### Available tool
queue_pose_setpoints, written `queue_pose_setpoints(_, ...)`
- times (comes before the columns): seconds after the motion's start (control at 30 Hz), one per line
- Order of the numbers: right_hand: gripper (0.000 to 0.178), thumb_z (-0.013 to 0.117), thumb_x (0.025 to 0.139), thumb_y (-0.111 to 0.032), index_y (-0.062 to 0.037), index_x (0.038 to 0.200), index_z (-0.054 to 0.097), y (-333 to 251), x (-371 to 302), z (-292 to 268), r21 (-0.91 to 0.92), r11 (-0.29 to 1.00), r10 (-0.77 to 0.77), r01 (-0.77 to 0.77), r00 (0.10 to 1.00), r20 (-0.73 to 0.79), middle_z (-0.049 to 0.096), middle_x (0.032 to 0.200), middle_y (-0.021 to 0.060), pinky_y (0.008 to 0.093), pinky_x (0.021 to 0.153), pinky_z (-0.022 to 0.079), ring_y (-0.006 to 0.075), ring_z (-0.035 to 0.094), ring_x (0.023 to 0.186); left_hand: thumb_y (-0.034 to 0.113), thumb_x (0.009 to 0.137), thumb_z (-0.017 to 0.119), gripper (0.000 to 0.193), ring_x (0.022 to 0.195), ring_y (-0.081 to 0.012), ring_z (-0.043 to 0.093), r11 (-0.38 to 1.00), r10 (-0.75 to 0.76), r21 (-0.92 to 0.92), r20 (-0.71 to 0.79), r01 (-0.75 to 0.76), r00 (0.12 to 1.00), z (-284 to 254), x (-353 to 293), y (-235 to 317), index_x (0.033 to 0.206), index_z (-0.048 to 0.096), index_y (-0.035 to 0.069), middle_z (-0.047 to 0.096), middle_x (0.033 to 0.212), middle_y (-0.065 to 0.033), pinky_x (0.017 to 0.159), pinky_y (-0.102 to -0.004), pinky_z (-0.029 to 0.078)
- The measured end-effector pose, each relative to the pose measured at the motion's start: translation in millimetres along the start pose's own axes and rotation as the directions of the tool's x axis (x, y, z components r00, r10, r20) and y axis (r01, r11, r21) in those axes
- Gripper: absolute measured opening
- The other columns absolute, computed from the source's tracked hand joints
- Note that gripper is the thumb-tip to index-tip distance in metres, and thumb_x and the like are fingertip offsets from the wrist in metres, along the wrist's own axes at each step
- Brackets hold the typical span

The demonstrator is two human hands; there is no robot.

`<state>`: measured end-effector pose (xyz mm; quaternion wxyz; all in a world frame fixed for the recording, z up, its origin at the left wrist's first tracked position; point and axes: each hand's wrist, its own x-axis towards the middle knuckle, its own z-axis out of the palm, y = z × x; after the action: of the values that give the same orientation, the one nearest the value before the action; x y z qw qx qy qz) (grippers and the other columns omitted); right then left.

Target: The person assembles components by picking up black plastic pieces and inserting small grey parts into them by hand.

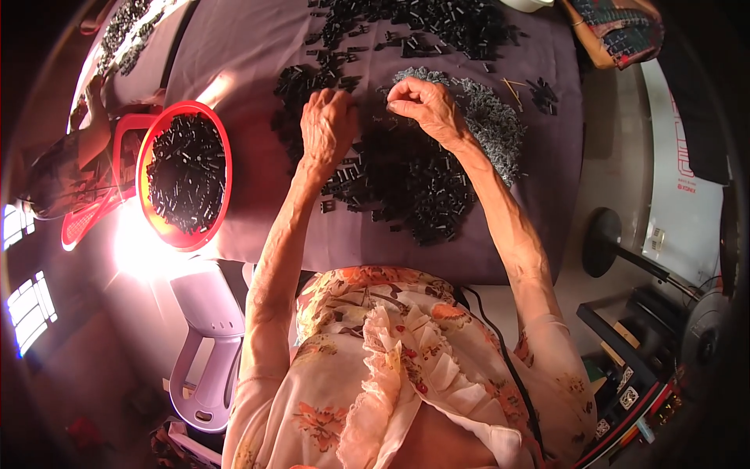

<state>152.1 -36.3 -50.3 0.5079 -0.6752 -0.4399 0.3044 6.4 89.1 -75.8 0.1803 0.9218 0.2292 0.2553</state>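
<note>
Both my hands are over a table with a dull purple cloth (258, 227). My left hand (328, 121) is closed, fingers curled down above a heap of small black plastic pieces (293, 102). What its fingertips hold, if anything, is hidden. To its right, my right hand (430, 109) makes a pinch, thumb against the fingers; anything in it is too small to make out. It hovers beside a pile of small grey pieces (500, 129). Between my forearms spreads a larger heap of black pieces (430, 191).
A red basket (229, 168) full of black pieces stands at the left. More black pieces (445, 23) cover the far side, with thin sticks (513, 92) at the right. Other people's arms (95, 117) show left and far right. A lilac chair (207, 305) stands near left.
</note>
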Motion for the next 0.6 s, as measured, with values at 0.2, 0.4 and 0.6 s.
queue_pose_setpoints(0.2,0.01,0.063,0.075,-0.012,-0.0027,0.079,0.061,-6,-4,2,0.11,0.993,0.036,-0.036,0.999,0.001,0.061,0.069,0.0003,0.0227,0.06,0.044,0.0078,0.055,0.064,0.015,0.071,0.063,0.013,0.075,-0.03,0.053,0.999,-0.041,-0.007,-0.066,0.041,0.997,-6,11,-3,0.081,0.062,0.007,0.055,0.077,-0.0113,0.067,-0.0404,0.043)
queue_pose_setpoints(0.4,0.006,0.06,0.078,-0.008,-0.0021,0.079,0.059,-15,-16,1,0.161,0.979,0.114,-0.124,0.991,0.068,0.06,0.072,0.0014,0.0224,0.067,0.047,0.0086,0.057,0.07,0.017,0.074,0.056,0.015,0.082,-0.0304,0.054,0.976,-0.035,0.216,0.09,0.015,0.995,6,40,-17,0.084,0.063,0.01,0.056,0.081,-0.0104,0.073,-0.0394,0.044)
queue_pose_setpoints(0.6,0.005,0.06,0.077,-0.005,-0.0012,0.08,0.059,-14,-23,-2,0.288,0.952,0.098,-0.104,0.995,0.037,0.061,0.071,0.0026,0.0221,0.063,0.048,0.0084,0.058,0.066,0.01,0.072,0.057,0.014,0.081,-0.0268,0.057,0.986,0.069,0.142,0.15,-0.09,0.986,4,43,-12,0.084,0.063,0.006,0.058,0.077,-0.0108,0.072,-0.0361,0.046)
